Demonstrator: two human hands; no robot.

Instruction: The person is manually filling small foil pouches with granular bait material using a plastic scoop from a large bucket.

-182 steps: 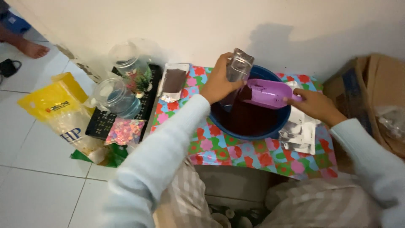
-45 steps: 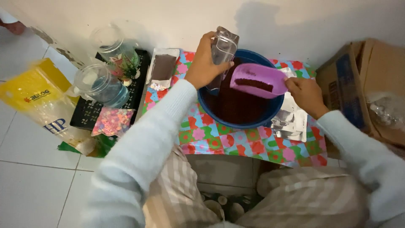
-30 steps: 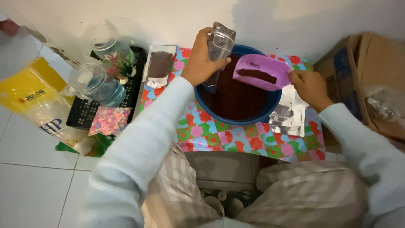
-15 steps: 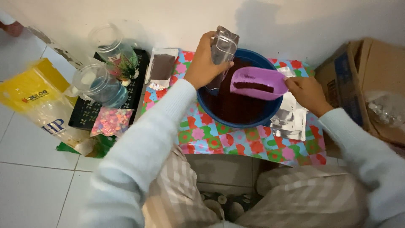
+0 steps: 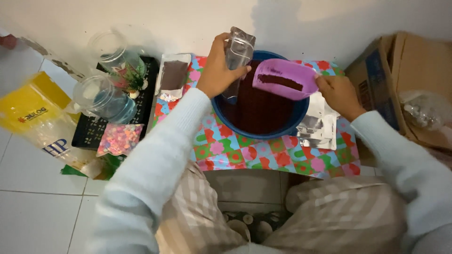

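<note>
I sit on a white tile floor (image 5: pixel 37 216) before a small table under a bright patterned cloth (image 5: pixel 263 157), with a cardboard box (image 5: pixel 400 80) at my right against the wall. On the cloth stands a blue basin (image 5: pixel 256 131), filled with a dark reddish-brown powder. At my left lies a yellow bag (image 5: pixel 28 108), and beside it a black tray (image 5: pixel 94 134) bearing two clear jars (image 5: pixel 101 99) and a bit of green plant. A small packet of pink and coloured bits (image 5: pixel 117 138) lies on the tray's near end. Just left of the basin rests a filled pouch (image 5: pixel 173 77) showing brown contents, and just right of it a few flat silver pouches (image 5: pixel 320 127) lie stacked. My right hand (image 5: pixel 339 94) is closed on the handle of a purple scoop (image 5: pixel 282 80), held over the basin with a streak of powder in it. My left hand (image 5: pixel 216 70) grips a clear pouch (image 5: pixel 238 54) upright over the basin's far left rim, its mouth next to the scoop's lip.
</note>
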